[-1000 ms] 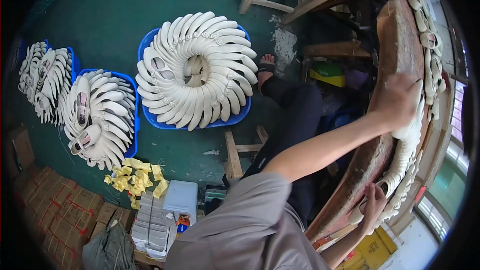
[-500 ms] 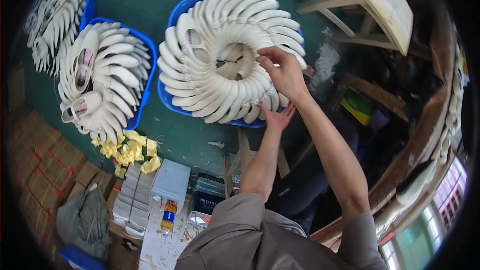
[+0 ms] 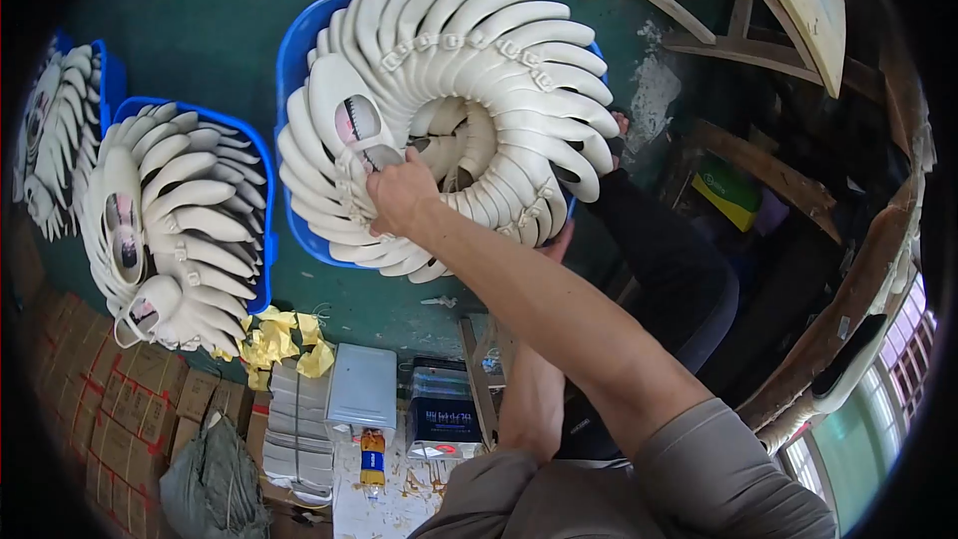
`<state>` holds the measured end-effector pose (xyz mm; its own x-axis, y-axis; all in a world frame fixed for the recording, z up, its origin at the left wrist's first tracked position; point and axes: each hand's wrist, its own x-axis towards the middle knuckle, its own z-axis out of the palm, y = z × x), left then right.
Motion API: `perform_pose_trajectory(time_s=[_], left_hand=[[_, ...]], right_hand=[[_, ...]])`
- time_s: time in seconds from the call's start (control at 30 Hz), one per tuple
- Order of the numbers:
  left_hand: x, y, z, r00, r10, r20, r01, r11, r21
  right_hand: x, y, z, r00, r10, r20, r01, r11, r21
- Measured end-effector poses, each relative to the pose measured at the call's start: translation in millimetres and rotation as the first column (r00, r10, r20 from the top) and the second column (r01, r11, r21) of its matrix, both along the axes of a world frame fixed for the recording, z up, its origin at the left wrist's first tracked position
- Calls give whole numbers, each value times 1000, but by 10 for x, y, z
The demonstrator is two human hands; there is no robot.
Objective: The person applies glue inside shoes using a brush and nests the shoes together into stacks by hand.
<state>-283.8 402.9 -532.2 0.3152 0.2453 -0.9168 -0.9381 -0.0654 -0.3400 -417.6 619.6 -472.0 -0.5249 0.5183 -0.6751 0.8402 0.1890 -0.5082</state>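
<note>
White shoes with strap-like trim are stacked in a tight overlapping ring [image 3: 559,35] in a blue tub [image 3: 291,70]. Toes point outward around the hollow middle. On the ring's left side one white shoe [image 3: 334,90] lies with its opening and pink-and-black insole showing. My right hand [image 3: 404,198] reaches across to that shoe's heel end, its fingers closed around the edge there. Low at the ring's right front, my left hand [image 3: 562,240] is against the shoes or the tub rim. Its fingers are mostly hidden behind my right forearm and the shoes.
Two more blue tubs [image 3: 267,240] of white shoes stand at left. Crumpled yellow paper [image 3: 284,339], a stack of white sheets [image 3: 299,429], a grey box [image 3: 361,386] and a drink bottle [image 3: 372,464] are at lower left. A wooden stool [image 3: 798,0] stands at upper right.
My right hand has moved from above the ring's right side to the shoe on its left and closed there. The left hand's spread fingers have become mostly hidden. The whole view has shifted.
</note>
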Motion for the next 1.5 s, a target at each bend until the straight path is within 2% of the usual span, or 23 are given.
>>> perform_pose_trajectory(time_s=[0.2, 0.3, 0.4, 0.5, 0.63, 0.7, 0.77, 0.8, 0.87, 0.93, 1.0, 1.07, 1.13, 1.17, 1.2, 1.23, 1.27, 1.3, 1.33, 1.4, 1.43, 1.47, 1.5], left_hand=[[-110, -126, -270, 997, -75, 33, 79, 985, -152], [-492, -318, 59, 970, -226, -91, 221, 973, -64], [-847, -522, 307, 981, -186, -51, 177, 974, -144], [-1309, -779, 650, 934, -338, -114, 314, 930, -188], [-2033, -900, 1266, 710, -603, -365, 564, 796, -218], [-2349, -746, 1542, 520, -667, -534, 669, 707, -232], [-2494, -407, 1822, 328, -616, -716, 727, 649, -225], [-2444, -165, 2017, 247, -548, -799, 750, 630, -201], [-2095, 319, 2472, 129, -315, -940, 795, 599, -92], [-1317, 666, 3451, 42, -4, -999, 835, 549, 33], [-653, 884, 4151, -120, 295, -948, 928, 373, -2], [75, 1093, 4597, 4, 667, -745, 989, 106, 99], [1080, 890, 5426, 197, 758, -622, 971, -61, 233], [1537, 740, 5793, 112, 842, -528, 992, -69, 102], [2040, 521, 6087, 274, 796, -540, 961, -200, 192], [2449, 283, 6372, 237, 863, -447, 972, -213, 103], [2779, -9, 6616, 58, 929, -365, 989, -105, -109], [3230, -92, 6622, 113, 963, -245, 963, -167, -213], [3711, -186, 6465, 170, 982, -77, 958, -183, -220], [4262, -541, 6137, 116, 986, 124, 815, -23, -580], [4332, -852, 6035, 36, 976, 216, 648, 142, -748], [4450, -876, 5875, 13, 984, 175, 677, 120, -726], [4535, -859, 5664, -10, 992, 129, 702, 99, -706]], right_hand=[[-172, -219, 0, 986, 165, -21, -162, 982, 99], [-208, -440, 289, 980, 171, -102, -154, 976, 157], [-199, -582, 843, 965, 166, -201, -141, 981, 131], [-237, -675, 1384, 960, 81, -268, -67, 996, 61], [43, -772, 2130, 904, -164, -395, 192, 981, 33], [169, -1024, 2380, 807, -320, -496, 448, 879, 162], [524, -1227, 2902, 757, -448, -476, 603, 759, 245], [921, -1172, 3490, 824, -479, -302, 520, 851, 69], [1281, -1712, 3704, 398, -477, -784, 915, 265, 303], [1814, -2195, 4362, 243, -472, -847, 934, -121, 336], [2316, -2784, 4925, -3, -297, -955, 877, -460, 141], [2689, -3473, 5321, -286, -138, -948, 745, -654, -129], [3081, -4131, 5613, -288, -18, -957, 483, -866, -129], [3316, -4407, 5622, -302, 59, -951, 373, -911, -175], [3494, -4665, 5537, -317, 139, -938, 259, -939, -226], [3565, -4870, 5472, -313, 225, -923, 195, -936, -294], [3649, -5029, 5421, -297, 315, -901, 136, -921, -366], [3783, -5163, 5353, -273, 401, -875, 82, -896, -436], [3918, -5274, 5148, -227, 304, -925, -27, -952, -306], [4190, -5358, 4627, -196, 79, -977, -264, -964, -25], [4297, -5356, 4443, -346, 84, -934, -217, -976, -7], [4369, -5348, 4296, -497, 76, -864, -160, -987, 5], [4443, -5309, 4206, -461, 112, -880, -185, -982, -28]])
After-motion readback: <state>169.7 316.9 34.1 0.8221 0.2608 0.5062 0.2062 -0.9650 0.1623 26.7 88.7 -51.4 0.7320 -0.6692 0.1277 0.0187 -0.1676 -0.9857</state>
